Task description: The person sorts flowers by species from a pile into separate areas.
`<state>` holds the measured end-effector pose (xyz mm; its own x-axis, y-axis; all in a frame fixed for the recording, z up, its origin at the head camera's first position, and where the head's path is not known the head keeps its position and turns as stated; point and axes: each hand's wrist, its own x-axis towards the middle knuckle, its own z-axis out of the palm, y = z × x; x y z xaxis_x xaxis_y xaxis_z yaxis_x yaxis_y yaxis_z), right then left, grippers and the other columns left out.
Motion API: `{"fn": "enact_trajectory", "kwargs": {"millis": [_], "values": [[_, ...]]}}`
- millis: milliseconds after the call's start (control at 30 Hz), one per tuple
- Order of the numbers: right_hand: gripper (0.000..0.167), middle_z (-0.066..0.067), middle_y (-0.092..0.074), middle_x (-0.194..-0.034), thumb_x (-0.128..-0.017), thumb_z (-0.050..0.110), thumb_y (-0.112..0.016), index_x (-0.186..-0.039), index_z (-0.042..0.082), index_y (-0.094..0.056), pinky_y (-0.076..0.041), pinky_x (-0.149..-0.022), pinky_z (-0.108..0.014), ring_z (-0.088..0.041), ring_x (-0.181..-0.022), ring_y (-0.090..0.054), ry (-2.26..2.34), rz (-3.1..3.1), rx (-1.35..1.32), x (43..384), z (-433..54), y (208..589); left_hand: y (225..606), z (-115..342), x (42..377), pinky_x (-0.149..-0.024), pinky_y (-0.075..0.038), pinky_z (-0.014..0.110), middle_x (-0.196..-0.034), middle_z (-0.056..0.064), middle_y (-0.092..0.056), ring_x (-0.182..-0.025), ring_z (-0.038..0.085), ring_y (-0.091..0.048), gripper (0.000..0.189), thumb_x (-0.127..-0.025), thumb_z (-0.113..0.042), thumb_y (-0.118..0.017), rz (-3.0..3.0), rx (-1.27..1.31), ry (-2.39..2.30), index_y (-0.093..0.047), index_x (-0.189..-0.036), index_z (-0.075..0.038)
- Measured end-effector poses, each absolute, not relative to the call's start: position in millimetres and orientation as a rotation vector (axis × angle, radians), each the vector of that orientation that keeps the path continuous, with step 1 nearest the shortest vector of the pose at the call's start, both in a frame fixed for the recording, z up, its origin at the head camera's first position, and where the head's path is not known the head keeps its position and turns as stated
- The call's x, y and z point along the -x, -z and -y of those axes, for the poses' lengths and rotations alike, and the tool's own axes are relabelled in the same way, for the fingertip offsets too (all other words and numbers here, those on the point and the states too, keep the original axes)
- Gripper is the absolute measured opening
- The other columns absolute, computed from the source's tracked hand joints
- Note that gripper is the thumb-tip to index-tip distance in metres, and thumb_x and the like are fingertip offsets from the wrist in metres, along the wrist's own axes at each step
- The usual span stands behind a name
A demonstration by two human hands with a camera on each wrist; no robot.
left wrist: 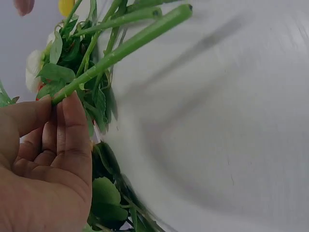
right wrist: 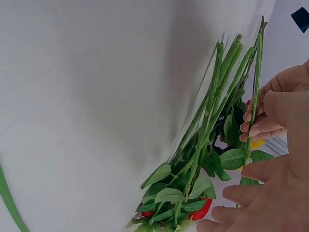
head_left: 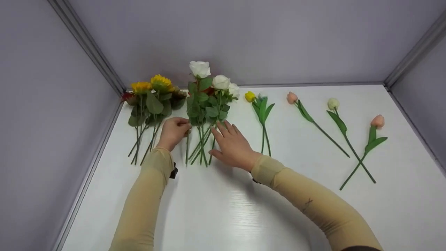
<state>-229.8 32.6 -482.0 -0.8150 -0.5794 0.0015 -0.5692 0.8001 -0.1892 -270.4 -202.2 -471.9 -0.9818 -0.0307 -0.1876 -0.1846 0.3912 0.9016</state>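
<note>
My left hand [head_left: 175, 130] pinches a green rose stem [left wrist: 130, 53] between thumb and fingertips, its cut end pointing toward me. That stem runs up into a bunch of leafy stems [right wrist: 212, 116] topped by white roses [head_left: 200, 69], with some red petals [right wrist: 202, 209] showing among the leaves. On the bunch's right side lies my right hand [head_left: 234, 144], palm down with fingers spread and straight, fingertips right at the lower leaves and stems. Nothing is gripped in it. The flower head of the pinched stem is hidden in the left wrist view.
Left of the bunch lie sunflowers [head_left: 162, 83] with dark leaves and crossed stems. To the right are a yellow tulip [head_left: 250, 96] beside a bluish one, a pink tulip [head_left: 292, 98], a cream tulip [head_left: 333, 103] and another pink one. Grey panels [head_left: 244, 42] enclose the white table [head_left: 223, 223].
</note>
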Motion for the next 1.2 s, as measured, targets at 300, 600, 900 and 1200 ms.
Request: {"fn": "enact_trajectory", "kwargs": {"millis": [300,600,900,1200], "values": [[0.077,-0.018,-0.028,-0.165,-0.102,0.053,-0.056,-0.161,0.008,-0.033,-0.019,-0.123,-0.051,-0.04,-0.153,-0.017,0.273,-2.923,0.879,232,-41,492,486,180,275,-0.083,-0.055,0.038,-0.117,0.016,-0.068,-0.098,0.025,-0.067,0.031,-0.104,-0.013,-0.059,-2.608,0.201,-1.454,-0.065,-0.132,0.0],[0.074,-0.021,-0.027,-0.165,-0.105,0.052,-0.052,-0.16,0.007,-0.033,-0.019,-0.123,-0.051,-0.042,-0.153,-0.017,0.292,-2.907,0.876,235,-58,491,485,182,273,-0.09,-0.054,0.044,-0.126,0.015,-0.064,-0.109,0.029,-0.064,0.042,-0.103,-0.026,-0.063,-2.652,0.185,-1.447,-0.061,-0.137,-0.002],[0.056,-0.023,-0.05,-0.149,-0.105,0.04,-0.059,-0.146,0.002,-0.054,-0.032,-0.116,-0.055,-0.044,-0.14,-0.04,0.508,-3.077,0.709,256,-143,488,472,157,268,-0.113,-0.038,0.051,-0.155,0.013,-0.04,-0.144,0.033,-0.034,0.063,-0.101,-0.037,-0.065,-3.059,-0.142,-1.182,-0.044,-0.156,-0.013],[0.031,-0.028,-0.066,-0.12,-0.101,0.016,-0.062,-0.121,-0.005,-0.07,-0.046,-0.095,-0.062,-0.049,-0.113,-0.059,0.782,-3.233,0.257,275,-267,480,474,85,237,-0.124,-0.016,0.05,-0.165,0.01,-0.029,-0.153,0.031,-0.02,0.072,-0.102,-0.038,-0.064,-3.032,-0.905,-0.603,-0.031,-0.163,-0.017]]}}
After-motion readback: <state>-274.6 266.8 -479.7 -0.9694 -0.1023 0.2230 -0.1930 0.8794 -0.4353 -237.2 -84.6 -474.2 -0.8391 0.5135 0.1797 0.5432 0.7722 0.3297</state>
